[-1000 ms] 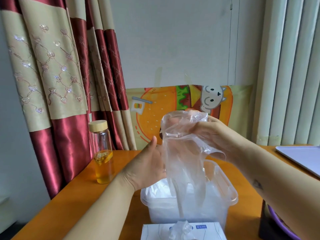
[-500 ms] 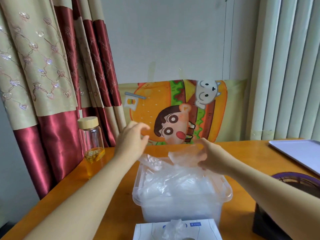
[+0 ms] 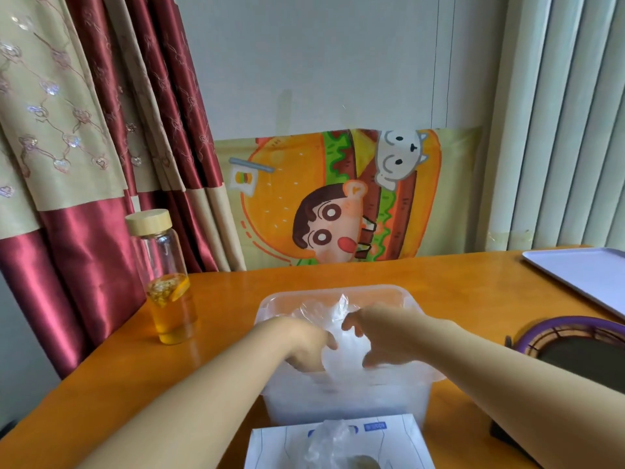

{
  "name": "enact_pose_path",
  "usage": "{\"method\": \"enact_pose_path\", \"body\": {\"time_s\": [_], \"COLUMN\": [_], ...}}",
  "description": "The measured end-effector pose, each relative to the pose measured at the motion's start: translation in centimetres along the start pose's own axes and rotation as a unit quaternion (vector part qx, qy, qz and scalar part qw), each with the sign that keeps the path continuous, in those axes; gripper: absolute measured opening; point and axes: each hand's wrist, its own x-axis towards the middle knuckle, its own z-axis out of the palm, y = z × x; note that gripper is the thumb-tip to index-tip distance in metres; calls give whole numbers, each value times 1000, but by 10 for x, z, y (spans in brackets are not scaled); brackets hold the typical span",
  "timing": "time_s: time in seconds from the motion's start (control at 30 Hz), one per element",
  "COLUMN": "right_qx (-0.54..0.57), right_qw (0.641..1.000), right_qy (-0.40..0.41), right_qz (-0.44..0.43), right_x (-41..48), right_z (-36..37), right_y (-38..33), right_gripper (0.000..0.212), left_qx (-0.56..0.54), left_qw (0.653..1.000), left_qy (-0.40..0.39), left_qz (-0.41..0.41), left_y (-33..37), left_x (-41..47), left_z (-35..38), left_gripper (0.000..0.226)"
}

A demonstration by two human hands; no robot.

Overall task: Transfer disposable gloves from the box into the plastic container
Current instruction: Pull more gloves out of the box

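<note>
A clear plastic container (image 3: 338, 291) stands on the orange table, holding a heap of thin clear disposable gloves (image 3: 324, 310). Both hands reach down into it. My left hand (image 3: 304, 343) has its fingers pointing down, pressing into the gloves at the near left. Beside it, my right hand (image 3: 382, 336) presses the heap with thumb and fingers spread apart. The white glove box (image 3: 402, 441) lies at the bottom edge, just in front of the container, and a crumpled glove (image 3: 329, 441) sticks up out of its slot.
A glass bottle (image 3: 169, 275) with a wooden cap and amber liquid stands left of the container. A white tray (image 3: 581, 275) lies at the far right. A purple-rimmed round object (image 3: 575, 343) sits at the right edge. Curtains and a cartoon poster (image 3: 338, 198) back the table.
The glove held high by my right hand has come down into the container. Both hands have dropped from above the rim into the heap, and the view has tilted down.
</note>
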Motion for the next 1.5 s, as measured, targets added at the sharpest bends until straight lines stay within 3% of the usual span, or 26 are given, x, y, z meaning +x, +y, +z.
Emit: {"method": "enact_pose_path", "body": {"time_s": [0.1, 0.23, 0.37, 0.43, 0.5, 0.6, 0.67, 0.77, 0.83, 0.9, 1.0, 1.1, 1.2, 1.37, 1.5], "right_qx": [-45, -48, -78, -68, -48, 35, 89, 77, 32, -14, -20, -11, -4, 37, 132], "right_qw": [993, 986, 981, 988, 998, 988, 976, 990, 994, 993, 993, 994, 996, 995, 989], "right_qy": [-111, -155, -169, -129, -38, 141, 181, 71, -37, -90, -88, -85, -79, -60, 7], "right_qz": [21, 43, 56, 50, 26, -46, -79, -99, -93, -75, -72, -62, -43, -66, -69], "right_x": [18, 28, 30, 18, -1, -39, -67, -97, -105, -104, -100, -100, -101, -105, -116], "right_z": [17, 22, 19, 7, -13, -37, -39, -24, -3, 16, 30, 32, 33, 30, 1], "right_y": [13, 12, 13, 11, 6, -9, -22, -38, -43, -47, -48, -48, -47, -44, -45], "right_gripper": [69, 58, 49, 60, 63, 34, 13, 14, 34, 56, 70, 72, 71, 78, 55], "left_qx": [30, 72, 55, 4, -57, -184, -259, -304, -261, -175, -105, -244, -385, -642, -736], "left_qw": [999, 995, 998, 999, 995, 962, 924, 913, 939, 963, 956, 901, 803, 637, 547], "left_qy": [-31, -69, -26, 21, 72, 187, 266, 251, 207, 196, 265, 351, 444, 401, 372], "left_qz": [-1, 6, 16, 33, 44, 74, 96, 109, 88, 61, 66, 74, 98, 144, 144], "left_y": [-2, -2, 0, -4, -10, -19, -20, -11, 3, 17, 29, 25, 19, 10, 2], "left_x": [12, 20, 3, -16, -39, -80, -104, -126, -127, -120, -106, -110, -131, -150, -152], "left_z": [7, 11, 4, -5, -15, -16, -2, 27, 48, 69, 89, 80, 53, 34, 26], "left_gripper": [65, 63, 56, 58, 57, 43, 27, 14, 30, 46, 18, 22, 20, 24, 22]}}
